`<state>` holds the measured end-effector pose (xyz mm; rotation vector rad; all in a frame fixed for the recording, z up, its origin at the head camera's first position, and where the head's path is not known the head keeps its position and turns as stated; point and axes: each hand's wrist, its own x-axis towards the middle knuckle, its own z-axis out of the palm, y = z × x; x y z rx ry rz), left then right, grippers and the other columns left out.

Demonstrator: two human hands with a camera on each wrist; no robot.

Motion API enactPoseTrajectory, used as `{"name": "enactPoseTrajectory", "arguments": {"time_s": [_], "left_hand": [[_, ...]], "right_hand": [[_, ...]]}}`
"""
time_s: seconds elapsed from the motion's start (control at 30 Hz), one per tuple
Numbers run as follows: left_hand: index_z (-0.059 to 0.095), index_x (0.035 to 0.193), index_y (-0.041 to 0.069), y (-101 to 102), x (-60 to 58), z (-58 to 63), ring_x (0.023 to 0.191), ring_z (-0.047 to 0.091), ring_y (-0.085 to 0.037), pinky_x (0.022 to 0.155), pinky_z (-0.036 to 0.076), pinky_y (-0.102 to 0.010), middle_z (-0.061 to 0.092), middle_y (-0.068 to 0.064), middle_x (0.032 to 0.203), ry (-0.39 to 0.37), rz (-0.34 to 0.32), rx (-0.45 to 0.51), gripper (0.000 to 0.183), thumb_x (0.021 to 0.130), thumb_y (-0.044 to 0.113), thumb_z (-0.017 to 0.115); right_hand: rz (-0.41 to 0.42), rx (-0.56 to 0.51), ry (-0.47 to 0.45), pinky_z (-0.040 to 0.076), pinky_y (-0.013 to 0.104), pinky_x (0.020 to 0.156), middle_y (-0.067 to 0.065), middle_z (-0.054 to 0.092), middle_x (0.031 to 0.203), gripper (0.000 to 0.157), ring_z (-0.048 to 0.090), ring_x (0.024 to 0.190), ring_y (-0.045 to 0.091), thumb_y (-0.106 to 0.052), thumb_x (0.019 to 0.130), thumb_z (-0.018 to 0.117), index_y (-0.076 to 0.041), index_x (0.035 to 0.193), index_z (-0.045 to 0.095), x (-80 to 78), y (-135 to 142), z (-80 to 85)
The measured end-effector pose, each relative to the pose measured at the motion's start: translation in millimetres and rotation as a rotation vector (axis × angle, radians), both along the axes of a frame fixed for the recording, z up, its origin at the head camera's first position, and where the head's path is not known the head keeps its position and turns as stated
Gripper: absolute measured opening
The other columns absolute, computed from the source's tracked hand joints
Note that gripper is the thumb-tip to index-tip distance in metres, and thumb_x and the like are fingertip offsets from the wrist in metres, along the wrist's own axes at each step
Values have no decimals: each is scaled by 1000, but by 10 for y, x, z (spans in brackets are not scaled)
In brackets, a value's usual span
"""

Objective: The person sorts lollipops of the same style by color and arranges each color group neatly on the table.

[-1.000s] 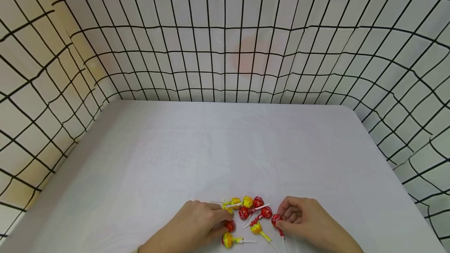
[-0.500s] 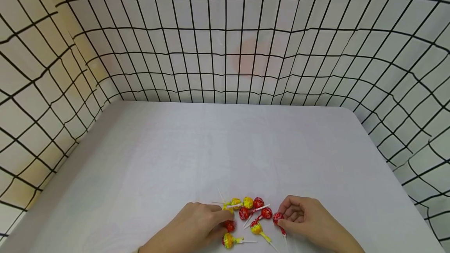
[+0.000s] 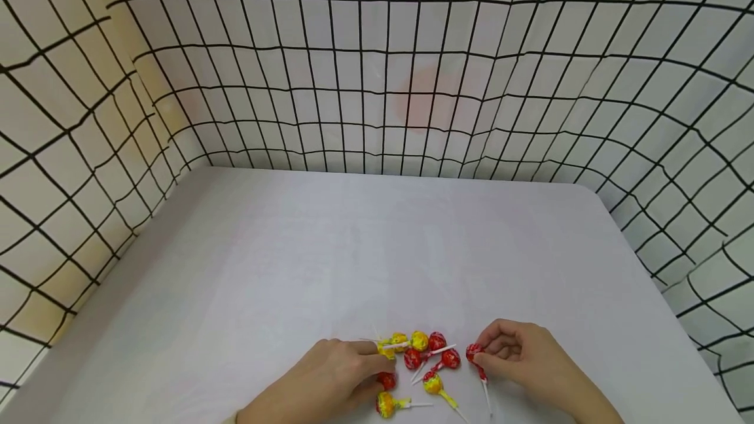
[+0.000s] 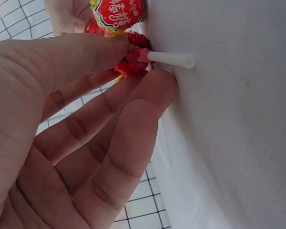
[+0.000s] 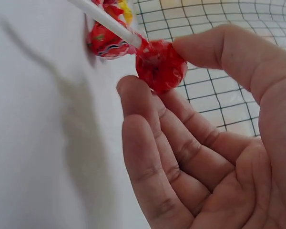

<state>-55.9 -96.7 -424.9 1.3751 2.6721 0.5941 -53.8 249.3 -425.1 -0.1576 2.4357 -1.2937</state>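
My left hand [image 3: 332, 375] pinches a red-wrapped lollipop [image 3: 386, 381] between thumb and fingers. In the left wrist view, the white stick [image 4: 174, 59] of this lollipop points away from the fingertips, and part of its wrapper is hidden by the thumb. My right hand [image 3: 524, 358] holds another red lollipop [image 5: 161, 67] by its round head, thumb against the other fingers. Its stick slants down toward the near side in the head view. Between the hands lie red lollipops [image 3: 451, 358], yellow lollipops [image 3: 419, 341] and a red-and-yellow lollipop [image 3: 432, 385].
Another yellow-and-red lollipop [image 3: 385, 404] lies nearest the front, just beside the left hand. All rest on a white-covered table [image 3: 377, 247]. A black wire grid [image 3: 383, 70] over pale cloth walls in the back and both sides.
My right hand has shifted right and slightly farther from me with its red lollipop, away from the cluster. The left hand keeps its place among the lollipops. The head view has turned slightly.
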Motion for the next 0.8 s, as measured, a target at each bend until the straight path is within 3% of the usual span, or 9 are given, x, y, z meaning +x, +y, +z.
{"name": "enactPoseTrajectory", "arguments": {"time_s": [0.17, 0.47, 0.8], "left_hand": [[78, 112, 25, -20, 0, 6, 77, 57, 11, 70, 46, -4, 72, 16, 95, -11, 2, -4, 17, 96, 23, 83], [80, 114, 24, -27, 5, 37, 78, 58, 9, 74, 48, -5, 74, 16, 99, -104, 25, -26, 18, 96, 20, 82], [80, 110, 27, -34, 5, 20, 75, 56, 10, 70, 45, -3, 72, 18, 94, -101, 26, 5, 13, 98, 24, 81]], "right_hand": [[-15, 68, 54, 56, 22, 68, -1, 75, 89, 27, 67, 74, 8, -30, 92, 85, -9, 103, 72, -95, 44, 130], [-21, 147, 135, 52, 25, 67, -2, 75, 86, 28, 69, 76, 16, -33, 93, 84, -10, 104, 72, -399, 17, 359], [-20, 208, 218, 52, 28, 65, 3, 76, 86, 29, 65, 77, 18, -34, 96, 81, -8, 106, 72, -804, -51, 463]]}}
